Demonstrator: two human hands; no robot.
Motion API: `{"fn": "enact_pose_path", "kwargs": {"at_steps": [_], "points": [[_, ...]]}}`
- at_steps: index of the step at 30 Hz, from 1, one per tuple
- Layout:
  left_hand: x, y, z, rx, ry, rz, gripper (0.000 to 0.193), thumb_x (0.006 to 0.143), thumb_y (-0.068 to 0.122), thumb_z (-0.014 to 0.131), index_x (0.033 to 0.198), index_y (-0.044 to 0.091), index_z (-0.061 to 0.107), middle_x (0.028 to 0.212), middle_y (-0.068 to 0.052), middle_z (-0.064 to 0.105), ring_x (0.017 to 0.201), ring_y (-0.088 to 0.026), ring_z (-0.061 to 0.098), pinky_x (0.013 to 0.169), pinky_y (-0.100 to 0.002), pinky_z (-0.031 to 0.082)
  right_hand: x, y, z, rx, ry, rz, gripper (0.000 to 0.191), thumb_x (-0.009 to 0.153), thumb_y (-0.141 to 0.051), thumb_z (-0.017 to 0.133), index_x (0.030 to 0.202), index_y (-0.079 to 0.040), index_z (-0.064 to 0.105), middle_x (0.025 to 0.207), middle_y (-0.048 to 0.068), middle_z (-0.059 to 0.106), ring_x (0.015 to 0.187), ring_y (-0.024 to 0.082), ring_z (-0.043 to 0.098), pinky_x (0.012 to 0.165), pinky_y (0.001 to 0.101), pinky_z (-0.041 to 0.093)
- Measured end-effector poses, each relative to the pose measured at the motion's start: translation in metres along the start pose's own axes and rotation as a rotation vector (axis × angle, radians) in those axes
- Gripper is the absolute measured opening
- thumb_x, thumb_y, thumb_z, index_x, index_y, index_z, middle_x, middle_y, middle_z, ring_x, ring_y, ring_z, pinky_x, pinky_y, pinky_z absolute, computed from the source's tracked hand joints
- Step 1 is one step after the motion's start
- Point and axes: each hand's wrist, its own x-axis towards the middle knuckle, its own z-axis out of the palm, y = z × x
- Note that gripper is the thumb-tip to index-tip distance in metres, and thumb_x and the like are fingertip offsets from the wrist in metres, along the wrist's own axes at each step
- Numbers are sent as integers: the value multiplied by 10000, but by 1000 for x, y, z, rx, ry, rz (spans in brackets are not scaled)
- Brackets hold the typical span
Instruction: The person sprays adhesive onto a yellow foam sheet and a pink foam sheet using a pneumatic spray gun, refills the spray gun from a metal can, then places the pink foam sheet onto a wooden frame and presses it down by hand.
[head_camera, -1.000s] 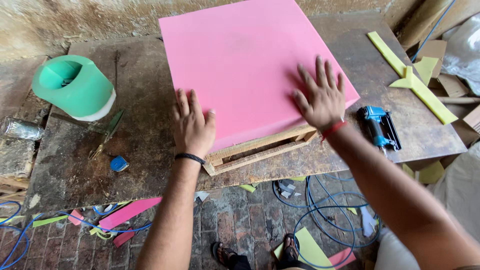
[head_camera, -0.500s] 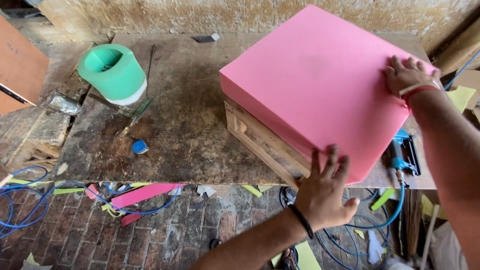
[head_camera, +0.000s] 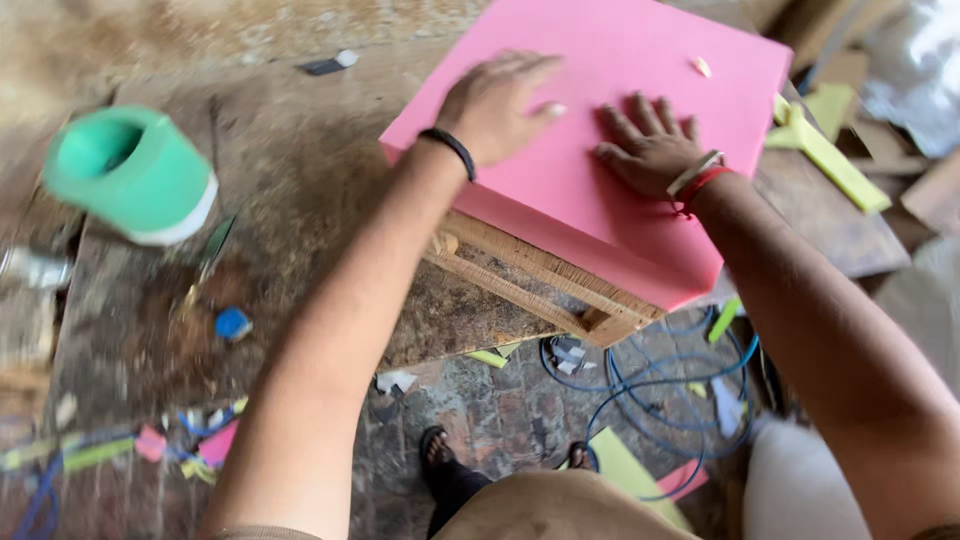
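A thick square pink foam slab (head_camera: 620, 60) lies on a wooden frame (head_camera: 545, 275) at the worn table's near edge, one corner jutting past it. My left hand (head_camera: 495, 105), with a black band at the wrist, rests flat on the slab's left part. My right hand (head_camera: 650, 145), wearing a red and white wristband, presses flat on the slab just beside it, fingers spread. Neither hand grips anything.
A green roll with a white rim (head_camera: 130, 175) lies at the table's left. A small blue piece (head_camera: 232, 323) and a blade-like tool (head_camera: 210, 250) sit near it. Yellow-green foam strips (head_camera: 830, 155) lie at right. Blue hose (head_camera: 640, 390) coils on the brick floor by my feet.
The slab and frame have turned on the table. My left hand came up from the slab's near edge onto its top, and my right hand slid from the far corner toward the middle.
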Motion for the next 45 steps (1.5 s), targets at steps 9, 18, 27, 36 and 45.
{"fn": "enact_pose_path", "kwargs": {"at_steps": [9,18,27,36,45], "points": [[-21,-70,15,180,-421,-44,660,1035,587,240,1628,309,160,1701,-131,90,1567,-329,100,1240,-566,67,-44,-31,-76,200,318,81,883,901,-785,253,1633,-321,82,1698,107,33,1555,356,55,1190,639,90],[-28,-58,16,175,-399,-21,651,1048,550,283,1630,277,179,1696,-147,95,1561,-356,110,1234,-588,77,-9,-99,8,-157,142,354,912,914,-833,192,1652,-306,100,1696,156,47,1565,394,63,1194,668,67],[-6,-55,7,59,-487,-86,733,980,634,430,1592,269,258,1673,-160,140,1541,-367,135,1215,-607,109,-4,-88,13,-18,138,335,909,895,-850,160,1644,-336,110,1714,140,22,1574,368,13,1229,639,-1],[8,-53,-8,163,114,141,696,1109,616,349,1655,192,267,1655,-266,232,1537,-433,218,1233,-638,154,2,-82,20,-23,132,335,927,893,-860,177,1647,-324,117,1720,152,33,1579,375,11,1235,645,-3],[-20,-61,20,203,-384,76,788,981,700,248,1630,267,135,1679,-195,63,1548,-357,90,1227,-535,49,-26,-68,-39,41,78,162,917,926,-757,399,1645,-274,98,1700,190,16,1543,445,7,1192,633,106]]}}
